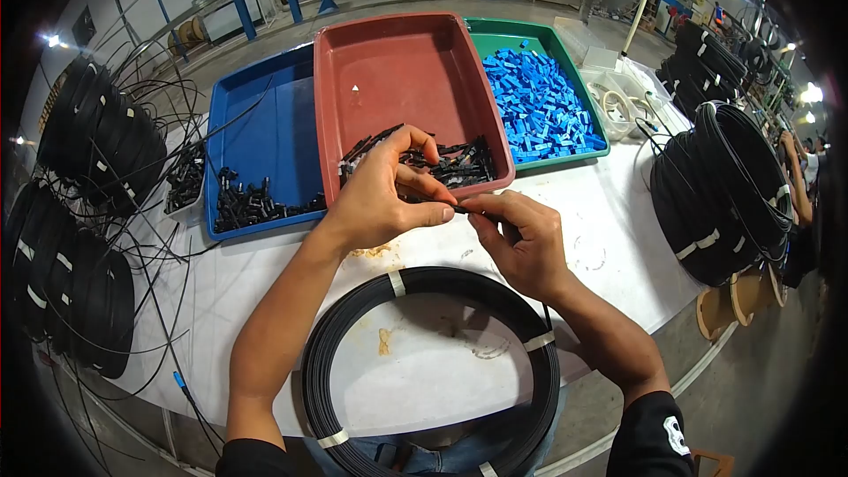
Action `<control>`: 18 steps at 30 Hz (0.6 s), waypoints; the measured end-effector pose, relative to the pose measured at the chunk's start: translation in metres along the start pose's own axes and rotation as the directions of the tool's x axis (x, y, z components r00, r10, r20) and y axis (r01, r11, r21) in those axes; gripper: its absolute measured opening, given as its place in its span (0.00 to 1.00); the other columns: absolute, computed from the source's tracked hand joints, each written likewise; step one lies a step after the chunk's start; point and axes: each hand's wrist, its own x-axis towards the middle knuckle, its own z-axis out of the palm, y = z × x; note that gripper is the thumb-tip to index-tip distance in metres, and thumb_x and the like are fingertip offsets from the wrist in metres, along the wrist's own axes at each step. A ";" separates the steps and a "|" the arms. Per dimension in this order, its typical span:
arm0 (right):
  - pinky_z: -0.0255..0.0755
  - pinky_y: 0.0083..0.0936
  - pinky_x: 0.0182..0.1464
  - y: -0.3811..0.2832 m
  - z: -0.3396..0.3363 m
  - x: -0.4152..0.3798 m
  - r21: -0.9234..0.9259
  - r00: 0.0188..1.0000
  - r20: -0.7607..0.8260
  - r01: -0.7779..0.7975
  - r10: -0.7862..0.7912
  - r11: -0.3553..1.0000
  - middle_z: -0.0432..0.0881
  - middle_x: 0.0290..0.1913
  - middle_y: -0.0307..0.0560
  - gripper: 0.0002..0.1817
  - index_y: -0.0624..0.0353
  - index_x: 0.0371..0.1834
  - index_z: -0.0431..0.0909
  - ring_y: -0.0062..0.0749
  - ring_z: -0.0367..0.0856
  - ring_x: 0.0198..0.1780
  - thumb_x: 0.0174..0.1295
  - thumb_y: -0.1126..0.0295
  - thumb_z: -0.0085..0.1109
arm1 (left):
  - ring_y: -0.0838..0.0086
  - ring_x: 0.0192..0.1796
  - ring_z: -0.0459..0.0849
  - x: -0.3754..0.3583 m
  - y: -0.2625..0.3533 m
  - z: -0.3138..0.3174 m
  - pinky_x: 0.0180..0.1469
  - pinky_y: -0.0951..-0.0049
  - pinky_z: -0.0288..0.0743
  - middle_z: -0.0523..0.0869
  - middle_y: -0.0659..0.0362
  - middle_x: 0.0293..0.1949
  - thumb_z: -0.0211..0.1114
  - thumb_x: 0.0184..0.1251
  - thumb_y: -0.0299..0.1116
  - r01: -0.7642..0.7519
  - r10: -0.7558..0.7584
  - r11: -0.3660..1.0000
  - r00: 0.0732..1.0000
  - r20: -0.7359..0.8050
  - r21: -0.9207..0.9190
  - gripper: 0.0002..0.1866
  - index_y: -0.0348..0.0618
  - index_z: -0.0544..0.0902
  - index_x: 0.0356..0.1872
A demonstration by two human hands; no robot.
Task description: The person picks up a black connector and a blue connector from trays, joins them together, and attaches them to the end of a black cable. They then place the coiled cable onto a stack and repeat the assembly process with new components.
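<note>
My left hand (pixel 382 190) and my right hand (pixel 523 238) meet in front of the red tray (pixel 397 71). Between their fingertips is a thin black cable end (pixel 460 208) with a small dark part on it. My left thumb and a finger pinch it from one side, with the index finger curled above. On the other side, my right thumb and index finger close on the cable. Below the hands lies a coil of black cable (pixel 433 281), bound with white tape, partly over the table's front edge. A strand runs up from it beside my right wrist.
Black parts (pixel 468 163) fill the red tray's near end. A blue tray (pixel 265 124) holds black fittings; a green tray (pixel 579 79) holds blue connectors (pixel 539 110). Coils (pixel 720 194) stand right, more (pixel 75 274) left with loose cables. A clear box (pixel 618 106) holds tape rolls.
</note>
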 end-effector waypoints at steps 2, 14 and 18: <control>0.67 0.22 0.22 -0.001 -0.001 0.001 -0.033 1.000 -0.001 0.017 -0.017 0.999 0.86 0.33 0.43 0.12 0.60 0.45 0.86 0.23 0.75 0.20 0.58 0.81 0.67 | 0.77 0.40 0.88 -0.001 0.002 0.001 0.46 0.78 0.78 0.91 0.52 0.35 0.82 0.50 0.25 0.016 -0.018 0.999 0.999 -0.030 -0.046 0.32 0.47 0.66 0.50; 0.70 0.25 0.21 -0.007 -0.001 -0.004 -0.234 0.975 -0.050 0.201 -0.219 0.951 0.82 0.29 0.41 0.13 0.59 0.47 0.83 0.31 0.79 0.21 0.58 0.81 0.67 | 0.73 0.43 0.89 -0.018 0.007 0.030 0.46 0.75 0.83 0.88 0.52 0.36 0.74 0.54 0.14 -0.183 0.235 0.952 0.951 -0.201 0.245 0.31 0.46 0.61 0.49; 0.70 0.24 0.22 -0.007 0.002 -0.004 -0.186 0.966 -0.056 0.238 -0.252 0.953 0.82 0.28 0.40 0.14 0.60 0.47 0.82 0.30 0.78 0.21 0.58 0.79 0.68 | 0.73 0.41 0.86 -0.020 0.005 0.043 0.46 0.73 0.85 0.85 0.52 0.36 0.65 0.56 0.10 -0.283 0.368 0.904 0.897 -0.245 0.321 0.26 0.46 0.58 0.44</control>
